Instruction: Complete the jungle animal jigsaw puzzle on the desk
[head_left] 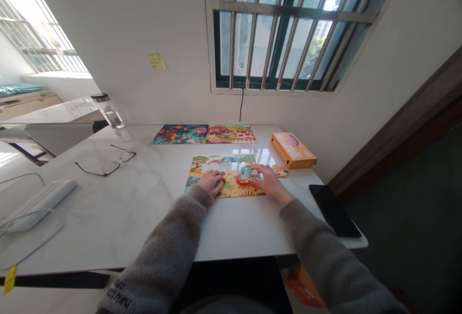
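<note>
A colourful jigsaw puzzle (234,189) lies on the white marbled table, with a bare gap showing in its upper middle. My left hand (212,182) rests on the puzzle's left part, fingers apart and nothing held. At the right side my right hand (269,182) has its thumb and fingers around a light blue puzzle piece (246,173), over the red and yellow area. A few loose pieces (280,171) lie just right of the puzzle, beyond the right hand.
Two picture sheets (180,134) lie along the wall. An orange box (294,151) and a black phone (334,210) are at the right. Glasses (110,166), a bottle (109,112) and a white power strip (39,206) with cable stand or lie left.
</note>
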Demonstrator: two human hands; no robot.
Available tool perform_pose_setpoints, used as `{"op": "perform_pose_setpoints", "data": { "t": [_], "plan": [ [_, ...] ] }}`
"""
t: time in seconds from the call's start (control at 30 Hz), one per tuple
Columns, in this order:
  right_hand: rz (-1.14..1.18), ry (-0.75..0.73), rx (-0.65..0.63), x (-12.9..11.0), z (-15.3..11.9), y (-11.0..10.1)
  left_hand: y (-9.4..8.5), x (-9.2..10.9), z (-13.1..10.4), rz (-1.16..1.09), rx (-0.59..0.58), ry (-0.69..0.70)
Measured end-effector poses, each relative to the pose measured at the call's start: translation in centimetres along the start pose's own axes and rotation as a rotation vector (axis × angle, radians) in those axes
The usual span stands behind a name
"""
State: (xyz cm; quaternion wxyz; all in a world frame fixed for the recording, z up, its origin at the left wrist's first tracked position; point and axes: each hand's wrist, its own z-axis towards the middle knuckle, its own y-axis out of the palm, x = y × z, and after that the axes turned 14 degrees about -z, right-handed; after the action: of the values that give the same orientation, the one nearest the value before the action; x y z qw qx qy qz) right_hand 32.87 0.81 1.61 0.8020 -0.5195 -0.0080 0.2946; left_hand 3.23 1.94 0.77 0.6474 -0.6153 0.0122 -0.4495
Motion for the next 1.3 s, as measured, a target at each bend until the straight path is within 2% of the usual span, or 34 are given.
{"op": "perform_pose_setpoints", "data": {
  "t": [0.23, 0.43, 0.6, 0.93, 1.1, 1.3],
  "plan": [
    [-0.035, 0.006, -0.082, 1.3, 3.3, 1.3, -0.1, 0.1, 0.0, -0.007, -0.001, -0.019],
    [-0.067, 0.024, -0.13, 1.7, 4.5, 2.4, -0.1, 0.1, 0.0, -0.017, -0.003, -0.019],
    [-0.093, 0.03, -0.159, 1.9, 4.6, 3.0, 0.0, 0.2, 0.1, 0.002, -0.002, -0.033],
    [-0.136, 0.056, -0.083, 2.0, 4.0, 4.2, 0.8, 1.6, 0.7, 0.106, 0.01, -0.053],
    [-0.137, 0.052, -0.068, 2.2, 4.0, 4.3, 1.3, 2.6, 2.1, 0.097, -0.025, -0.021],
    [-0.022, -0.026, -0.043, 2.8, 3.0, 3.7, 2.3, 3.6, 4.4, 0.156, -0.084, -0.053]
  ]
}}
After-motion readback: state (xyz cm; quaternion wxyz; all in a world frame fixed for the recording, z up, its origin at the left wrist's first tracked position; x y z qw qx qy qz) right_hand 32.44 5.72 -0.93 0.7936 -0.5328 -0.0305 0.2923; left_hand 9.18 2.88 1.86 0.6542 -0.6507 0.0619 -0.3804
